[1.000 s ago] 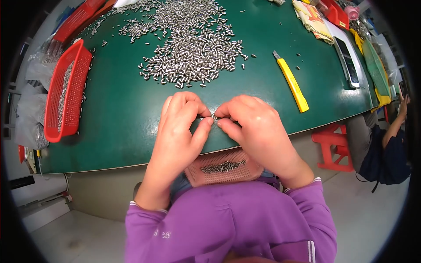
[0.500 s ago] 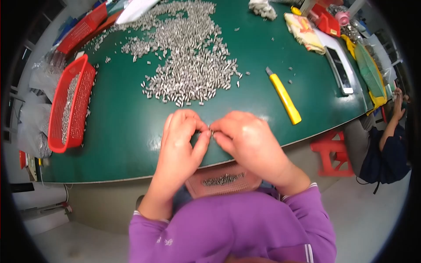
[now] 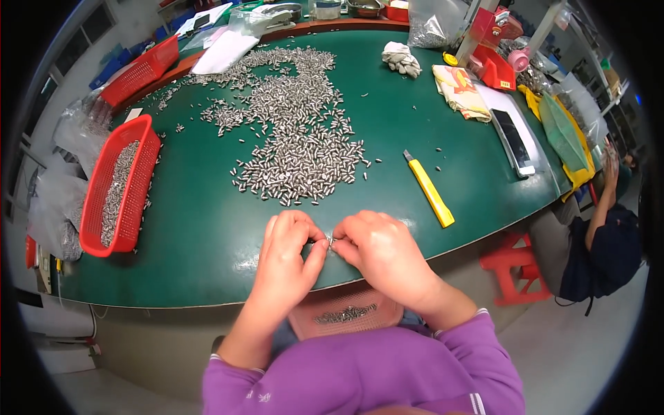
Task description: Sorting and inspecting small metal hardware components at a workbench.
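My left hand (image 3: 285,254) and my right hand (image 3: 382,250) meet over the near edge of the green table (image 3: 200,228). Thumb and fingers of each are closed in a pinch around a small silvery metal part (image 3: 330,244), mostly hidden by the fingertips. Just beyond them spreads a big loose pile of small, rounded silvery metal parts (image 3: 304,162). Below my hands, on my lap, a pink basket (image 3: 304,326) holds a small heap of similar parts.
A red basket (image 3: 88,221) of metal parts stands at left. To the right lie a yellow utility knife (image 3: 430,192), a phone (image 3: 510,142) and a patterned cloth (image 3: 462,93). White gloves (image 3: 401,59) rest at the back. Another person (image 3: 602,242) sits at far right beside a red stool (image 3: 515,273).
The view has tilted up, so the table and its things sit lower in the picture and more of the back shows. Both hands keep their pinch at the same small part.
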Tool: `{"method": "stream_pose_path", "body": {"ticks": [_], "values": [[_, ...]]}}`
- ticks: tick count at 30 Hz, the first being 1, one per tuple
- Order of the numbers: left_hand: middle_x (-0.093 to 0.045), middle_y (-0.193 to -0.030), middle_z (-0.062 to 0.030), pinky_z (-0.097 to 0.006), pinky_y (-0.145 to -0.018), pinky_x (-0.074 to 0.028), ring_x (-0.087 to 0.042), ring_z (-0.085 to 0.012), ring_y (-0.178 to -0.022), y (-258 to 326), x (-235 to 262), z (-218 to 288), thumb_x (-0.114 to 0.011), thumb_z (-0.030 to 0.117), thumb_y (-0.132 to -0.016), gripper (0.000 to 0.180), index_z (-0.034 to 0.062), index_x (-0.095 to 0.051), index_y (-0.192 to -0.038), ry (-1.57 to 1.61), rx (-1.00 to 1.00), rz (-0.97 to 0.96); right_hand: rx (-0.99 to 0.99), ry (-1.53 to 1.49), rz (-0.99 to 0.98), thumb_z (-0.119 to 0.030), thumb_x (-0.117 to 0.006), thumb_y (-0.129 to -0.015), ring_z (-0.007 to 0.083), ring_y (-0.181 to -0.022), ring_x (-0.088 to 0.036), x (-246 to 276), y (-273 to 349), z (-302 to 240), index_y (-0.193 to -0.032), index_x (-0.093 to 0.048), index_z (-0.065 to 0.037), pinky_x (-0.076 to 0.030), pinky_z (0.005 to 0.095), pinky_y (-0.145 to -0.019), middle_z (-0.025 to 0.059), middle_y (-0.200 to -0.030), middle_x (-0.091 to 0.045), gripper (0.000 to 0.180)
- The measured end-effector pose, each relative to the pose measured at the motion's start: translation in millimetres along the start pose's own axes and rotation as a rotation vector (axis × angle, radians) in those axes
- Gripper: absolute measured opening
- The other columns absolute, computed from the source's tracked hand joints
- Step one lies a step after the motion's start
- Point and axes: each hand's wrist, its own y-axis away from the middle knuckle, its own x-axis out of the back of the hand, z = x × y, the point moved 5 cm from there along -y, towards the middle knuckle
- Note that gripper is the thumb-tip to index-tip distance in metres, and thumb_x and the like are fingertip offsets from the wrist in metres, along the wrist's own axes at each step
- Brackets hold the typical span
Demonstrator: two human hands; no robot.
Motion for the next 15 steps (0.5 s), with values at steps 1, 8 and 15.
{"method": "stream_pose_path", "body": {"ticks": [1, 8, 15], "values": [[-0.06, -0.099, -0.0129, -0.04, -0.09, -0.047, -0.058, -0.0316, -0.098, 2.2, 0.4, 0.2, -0.073, 0.0, -0.081, 0.013, 0.0024, -0.063, -0.088, 0.0, 0.004, 0.001, 0.002, 0.004, 0.005, -0.009, -0.073, -0.084, 0.0377, -0.081, -0.064, 0.6, 0.7, -0.6, -0.093, -0.067, -0.003, -0.052, 0.0472, -0.072, 0.0144, -0.084, -0.064, 0.013], [-0.061, -0.1, -0.0125, -0.041, -0.09, -0.047, -0.058, -0.0325, -0.099, -5.0, 1.5, -1.6, -0.073, -0.001, -0.081, 0.014, 0.0019, -0.062, -0.089, -0.029, -0.001, -0.026, 0.014, -0.051, -0.001, -0.003, -0.068, -0.084, 0.0389, -0.082, -0.062, 5.5, -3.2, 4.1, -0.092, -0.064, -0.004, -0.051, 0.0491, -0.073, 0.016, -0.083, -0.061, 0.008], [-0.061, -0.101, -0.0118, -0.04, -0.091, -0.047, -0.059, -0.0313, -0.101, -2.2, 0.1, -2.1, -0.073, -0.002, -0.08, 0.015, 0.0023, -0.063, -0.09, -0.014, 0.007, -0.015, -0.023, -0.116, -0.052, -0.005, -0.067, -0.086, 0.0402, -0.085, -0.064, -1.6, -5.2, 4.2, -0.095, -0.065, -0.003, -0.053, 0.0496, -0.075, 0.0173, -0.086, -0.064, 0.009]]}}
